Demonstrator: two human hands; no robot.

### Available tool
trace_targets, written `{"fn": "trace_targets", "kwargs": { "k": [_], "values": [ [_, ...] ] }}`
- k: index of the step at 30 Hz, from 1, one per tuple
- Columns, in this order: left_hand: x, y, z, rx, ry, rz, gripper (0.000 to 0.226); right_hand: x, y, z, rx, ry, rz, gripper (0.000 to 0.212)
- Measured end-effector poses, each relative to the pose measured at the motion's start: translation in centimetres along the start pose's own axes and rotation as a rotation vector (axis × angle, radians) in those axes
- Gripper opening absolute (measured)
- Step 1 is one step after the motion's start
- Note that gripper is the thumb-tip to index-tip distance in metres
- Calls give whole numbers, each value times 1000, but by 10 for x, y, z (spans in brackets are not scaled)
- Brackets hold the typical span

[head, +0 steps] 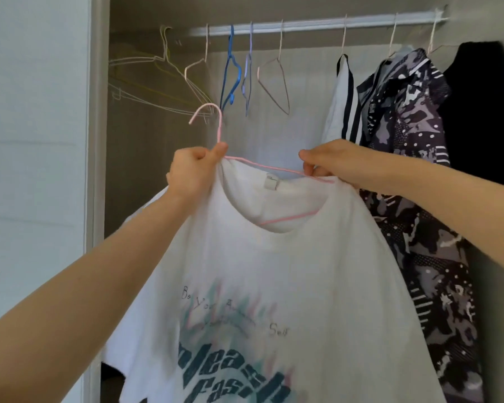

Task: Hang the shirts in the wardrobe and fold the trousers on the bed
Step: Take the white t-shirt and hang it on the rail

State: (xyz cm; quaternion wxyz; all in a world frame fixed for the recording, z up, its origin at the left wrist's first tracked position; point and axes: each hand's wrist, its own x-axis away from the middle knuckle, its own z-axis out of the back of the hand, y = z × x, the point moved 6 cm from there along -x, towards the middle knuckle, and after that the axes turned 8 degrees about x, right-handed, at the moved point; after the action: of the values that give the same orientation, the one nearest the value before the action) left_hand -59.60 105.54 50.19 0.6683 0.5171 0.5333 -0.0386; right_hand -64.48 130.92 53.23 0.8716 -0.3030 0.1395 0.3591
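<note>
A white T-shirt (pixel 288 271) with teal lettering hangs in front of me on a pink wire hanger (pixel 218 123), held below the wardrobe rail (pixel 312 24). My left hand (pixel 194 170) grips the hanger's neck together with the shirt collar at the left shoulder. My right hand (pixel 332 161) pinches the hanger's right arm and the shirt's collar edge there. The hanger's lower bar shows pink through the neck opening. The hook points up and left, free of the rail.
Several empty wire hangers (pixel 169 80) and a blue hanger (pixel 230 71) hang on the left part of the rail. To the right hang a white striped top (pixel 344 106), a patterned purple shirt (pixel 413 158) and a black garment (pixel 486 112). A white wardrobe door (pixel 35 141) stands at left.
</note>
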Motion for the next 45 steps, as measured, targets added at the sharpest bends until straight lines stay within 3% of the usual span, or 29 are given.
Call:
{"fn": "trace_targets", "kwargs": {
  "k": [3, 8, 13, 21, 25, 31, 36, 40, 45],
  "values": [
    [-5, -4, 9, 38, 37, 51, 55, 6, 8, 10, 36, -1, 64, 11],
    [-10, -7, 20, 113, 73, 84, 43, 23, 13, 9, 91, -27, 256, 44],
    [-15, -6, 24, 98, 67, 73, 53, 19, 17, 19, 193, 141, 329, 13],
    [-17, 6, 21, -12, 10, -25, 56, 13, 26, 26, 349, 141, 297, 11],
    [-19, 12, 20, 24, -21, -49, 61, 15, 26, 29, 147, 178, 299, 16],
    [-15, 24, 2, 79, -142, -83, 61, 9, 14, 23, 113, 151, 271, 13],
    [3, 44, -43, -116, -216, -193, 57, 4, -13, 4, 0, 217, 310, 13],
    [10, 53, -57, -184, -218, -279, 58, -5, -9, -1, -51, 261, 210, 20],
    [8, 42, -40, -312, -379, -404, 50, 4, 12, 12, -162, 285, 92, 29]
  ]
}}
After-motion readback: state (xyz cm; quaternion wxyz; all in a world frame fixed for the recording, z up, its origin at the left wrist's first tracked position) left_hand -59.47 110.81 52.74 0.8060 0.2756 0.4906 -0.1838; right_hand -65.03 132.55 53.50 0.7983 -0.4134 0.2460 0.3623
